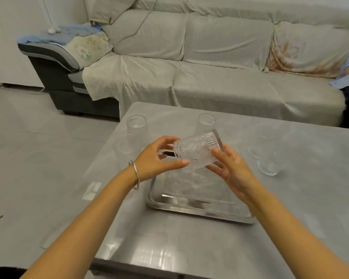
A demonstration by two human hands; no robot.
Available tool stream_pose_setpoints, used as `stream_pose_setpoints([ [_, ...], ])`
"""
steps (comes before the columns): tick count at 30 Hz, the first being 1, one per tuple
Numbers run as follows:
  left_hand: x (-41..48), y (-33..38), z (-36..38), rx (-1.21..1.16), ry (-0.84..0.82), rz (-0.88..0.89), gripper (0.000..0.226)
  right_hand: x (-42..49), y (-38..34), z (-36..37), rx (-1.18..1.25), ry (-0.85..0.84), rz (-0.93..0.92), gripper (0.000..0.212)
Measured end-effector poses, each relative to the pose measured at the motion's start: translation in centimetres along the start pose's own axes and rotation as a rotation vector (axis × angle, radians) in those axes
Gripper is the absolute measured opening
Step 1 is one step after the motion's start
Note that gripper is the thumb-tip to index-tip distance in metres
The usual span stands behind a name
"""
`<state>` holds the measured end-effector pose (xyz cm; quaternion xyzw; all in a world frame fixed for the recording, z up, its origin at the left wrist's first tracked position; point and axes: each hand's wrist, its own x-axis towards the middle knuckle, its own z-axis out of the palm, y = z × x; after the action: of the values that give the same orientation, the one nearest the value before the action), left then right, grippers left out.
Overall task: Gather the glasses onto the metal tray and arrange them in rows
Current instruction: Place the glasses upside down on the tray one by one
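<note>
Both hands are gripping one ribbed glass (196,151) tipped on its side in the air, the left hand (157,158) pinching its base end and the right hand (229,170) cradling its rim end, directly above the far edge of the metal tray (199,213) that is lying on the grey desk (189,248). Beyond them, clear glasses are standing apart on the desk: two at the left (136,125) (125,144), one behind the held glass (206,120), a blurred cluster at the right (267,152), and a cloth-draped sofa (210,63) is sitting behind the desk.
</note>
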<state>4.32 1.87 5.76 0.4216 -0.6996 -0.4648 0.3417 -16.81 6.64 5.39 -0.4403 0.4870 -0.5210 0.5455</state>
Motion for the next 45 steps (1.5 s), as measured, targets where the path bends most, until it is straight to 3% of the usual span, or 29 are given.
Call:
stream_pose_setpoints([
  [3,3.0,0.6,3.1,0.053,-0.12,0.05,0.056,0.2,-1.1,-3.5,-0.125,0.095,-0.077,0.063],
  [10,7.2,-1.7,9.6,0.196,-0.222,0.137,0.066,1.0,0.0,-8.6,-0.445,0.138,-0.13,0.072],
  [15,7.9,-3.4,11.7,0.241,-0.225,0.126,0.069,1.4,2.0,-9.9,-0.43,0.112,-0.102,0.062],
  [39,8.8,-4.8,13.2,0.356,-0.212,0.114,0.065,2.6,4.4,-11.6,-0.461,0.095,-0.064,0.081],
  [45,7.5,-3.8,11.0,0.352,-0.202,0.106,0.06,1.9,2.7,-10.5,-0.571,0.121,-0.079,0.081],
])
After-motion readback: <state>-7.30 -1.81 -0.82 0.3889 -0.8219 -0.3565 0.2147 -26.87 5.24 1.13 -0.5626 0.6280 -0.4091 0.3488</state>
